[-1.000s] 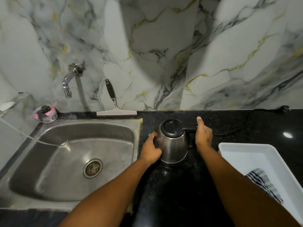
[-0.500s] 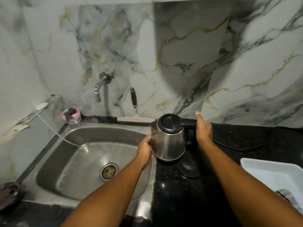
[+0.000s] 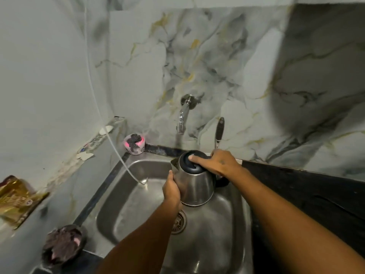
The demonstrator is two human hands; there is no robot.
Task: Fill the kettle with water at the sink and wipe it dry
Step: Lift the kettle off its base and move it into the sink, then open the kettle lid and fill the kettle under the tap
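The steel kettle (image 3: pixel 197 186) with its black lid hangs in the air over the steel sink (image 3: pixel 126 196), below and slightly right of the wall tap (image 3: pixel 183 115). My left hand (image 3: pixel 172 188) presses against the kettle's left side. My right hand (image 3: pixel 218 162) grips the handle at the kettle's right, with its thumb lying on the closed lid. No water runs from the tap. The drain (image 3: pixel 178 222) shows just under the kettle.
A squeegee (image 3: pixel 219 131) leans on the marble wall behind the kettle. A pink-and-black scrubber tub (image 3: pixel 134 144) sits at the sink's back left corner, a thin white hose (image 3: pixel 118 153) drops into the basin, a dark scrubber (image 3: pixel 63 244) lies front left. Black counter (image 3: pixel 308 196) to the right.
Both hands have carried the kettle left, off its base on the counter, to over the sink. My right thumb has come down onto the lid. The view has swung left.
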